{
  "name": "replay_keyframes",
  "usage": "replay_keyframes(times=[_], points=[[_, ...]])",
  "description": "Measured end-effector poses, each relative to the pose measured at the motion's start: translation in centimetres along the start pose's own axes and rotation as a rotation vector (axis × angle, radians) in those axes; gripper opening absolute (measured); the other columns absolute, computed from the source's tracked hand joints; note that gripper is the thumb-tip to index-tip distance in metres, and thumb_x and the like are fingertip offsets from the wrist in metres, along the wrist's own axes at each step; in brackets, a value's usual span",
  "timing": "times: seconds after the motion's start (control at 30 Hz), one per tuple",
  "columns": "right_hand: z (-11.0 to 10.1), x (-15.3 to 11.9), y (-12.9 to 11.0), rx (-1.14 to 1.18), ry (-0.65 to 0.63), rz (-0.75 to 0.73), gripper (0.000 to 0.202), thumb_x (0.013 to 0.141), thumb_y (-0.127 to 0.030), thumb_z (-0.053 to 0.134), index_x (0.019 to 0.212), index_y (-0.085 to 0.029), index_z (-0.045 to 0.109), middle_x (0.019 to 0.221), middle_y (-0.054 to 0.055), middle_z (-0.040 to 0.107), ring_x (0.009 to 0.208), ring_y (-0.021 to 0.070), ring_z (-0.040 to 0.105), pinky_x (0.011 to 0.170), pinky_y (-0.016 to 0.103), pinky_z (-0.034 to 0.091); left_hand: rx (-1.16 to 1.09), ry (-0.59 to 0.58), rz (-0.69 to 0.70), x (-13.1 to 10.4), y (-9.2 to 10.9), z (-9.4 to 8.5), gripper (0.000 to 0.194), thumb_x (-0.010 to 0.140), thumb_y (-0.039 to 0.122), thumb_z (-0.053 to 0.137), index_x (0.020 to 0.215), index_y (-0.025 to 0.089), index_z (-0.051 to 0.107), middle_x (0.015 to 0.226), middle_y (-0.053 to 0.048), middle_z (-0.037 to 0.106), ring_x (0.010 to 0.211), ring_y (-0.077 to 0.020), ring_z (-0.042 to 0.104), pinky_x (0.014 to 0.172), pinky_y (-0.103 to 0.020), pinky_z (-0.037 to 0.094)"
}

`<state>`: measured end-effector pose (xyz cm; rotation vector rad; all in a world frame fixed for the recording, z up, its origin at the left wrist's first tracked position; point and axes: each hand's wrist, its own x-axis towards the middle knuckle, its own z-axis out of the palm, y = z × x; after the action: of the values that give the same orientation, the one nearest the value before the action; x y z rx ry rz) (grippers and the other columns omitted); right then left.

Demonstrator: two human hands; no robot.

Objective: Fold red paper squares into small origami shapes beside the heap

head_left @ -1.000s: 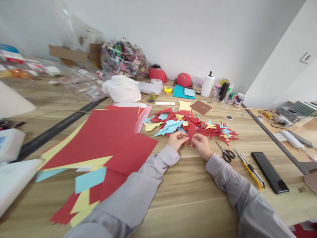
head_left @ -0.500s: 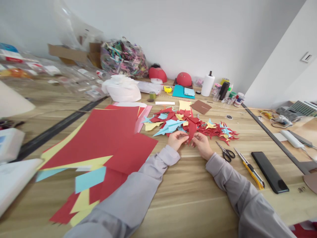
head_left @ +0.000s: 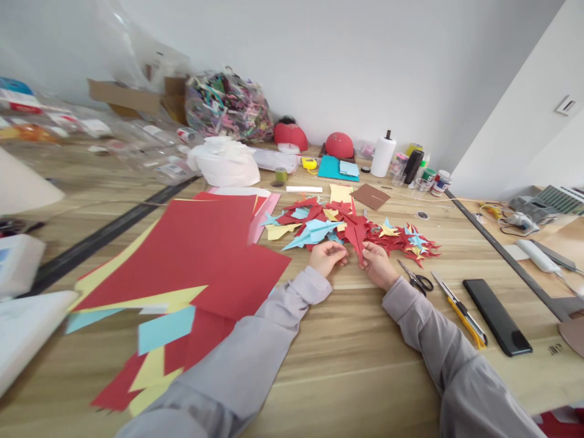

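Two bare hands over the wood-grain counter (head_left: 347, 347), both in grey sleeves. Right hand (head_left: 379, 266): narrow grip, thumb and fingers pinching a red paper plane (head_left: 356, 234) by its slim near end. Left hand (head_left: 326, 258): fingers curled inward just beside the plane, nothing visible in them; cannot tell whether the tips meet.

Position of the plane: between the two hands, its wider part pointing away from the person and overlapping the near edge of a pile in view. Contact with the pile cannot be judged. Left part of the pile: a blue paper plane (head_left: 316, 232) on top, a yellow paper plane (head_left: 280, 232) at the edge, red folds behind. Right part: mostly red, pointed folded pieces (head_left: 387, 244), some yellow and blue.

Right of the right hand, in order: scissors (head_left: 414, 278), yellow-handled cutter (head_left: 463, 314), black phone (head_left: 497, 317); all lie flat, apart from one another.

Left of the left hand: large red sheets (head_left: 182, 249) overlapping, yellow edges showing beneath, plus a small blue sheet (head_left: 166, 330) near the left sleeve.

Beyond the pile: brown sheet (head_left: 368, 196), yellow tape measure (head_left: 309, 163), white bottle (head_left: 383, 157) standing upright.
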<state>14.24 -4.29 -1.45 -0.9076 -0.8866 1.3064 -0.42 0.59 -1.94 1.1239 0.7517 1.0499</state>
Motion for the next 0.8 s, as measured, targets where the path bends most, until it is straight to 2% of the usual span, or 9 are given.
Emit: replay_keyframes(times=[0.17,0.37,0.57,0.7,0.8], points=[[0.03,0.04,0.1,0.063,0.025,-0.012,0.024,0.061,-0.025,0.074,0.075,-0.019,0.055,0.058,-0.006,0.052,0.045,0.0059,0.046,0.045,0.019,0.039,0.014,-0.02,-0.001,0.01,0.0,0.04,0.028,0.05,0.03,0.078,0.065,0.013,0.061,0.054,-0.001,0.064,0.045,-0.0125,0.058,0.045,-0.023,0.046],[0.16,0.06,0.1,0.049,0.045,-0.02,0.027,0.059,-0.022,0.074,0.076,-0.021,0.052,0.063,-0.006,0.054,0.048,0.0073,0.049,0.046,0.02,0.04,0.047,-0.081,0.04,-0.2,0.11,0.27,0.029,0.05,0.029,0.079,0.066,0.015,0.061,0.053,0.0,0.063,0.045,-0.0116,0.056,0.048,-0.025,0.046],[0.21,0.02,0.01,0.029,0.041,-0.014,0.024,0.061,-0.023,0.071,0.082,-0.02,0.06,0.063,-0.004,0.056,0.046,0.0068,0.045,0.045,0.021,0.037,0.105,-0.087,0.048,-0.46,0.25,0.4,0.026,0.052,0.031,0.079,0.061,0.015,0.06,0.048,0.001,0.061,0.043,-0.011,0.055,0.046,-0.023,0.045],[0.14,-0.01,-0.13,0.015,0.014,0.022,0.017,0.062,-0.025,0.068,0.077,-0.018,0.063,0.061,-0.003,0.056,0.043,0.0057,0.038,0.041,0.02,0.031,0.088,-0.047,0.046,-0.49,0.46,0.39,0.029,0.052,0.033,0.079,0.06,0.015,0.059,0.046,0.002,0.059,0.041,-0.0108,0.054,0.045,-0.023,0.045],[0.1,-0.03,-0.12,0.022,0.02,0.028,0.019,0.06,-0.025,0.069,0.077,-0.018,0.063,0.058,-0.004,0.056,0.042,0.0058,0.037,0.041,0.02,0.03,0.097,-0.06,0.037,-0.47,0.41,0.41,0.029,0.053,0.034,0.079,0.06,0.014,0.059,0.045,0.002,0.058,0.041,-0.0108,0.054,0.045,-0.023,0.044]])
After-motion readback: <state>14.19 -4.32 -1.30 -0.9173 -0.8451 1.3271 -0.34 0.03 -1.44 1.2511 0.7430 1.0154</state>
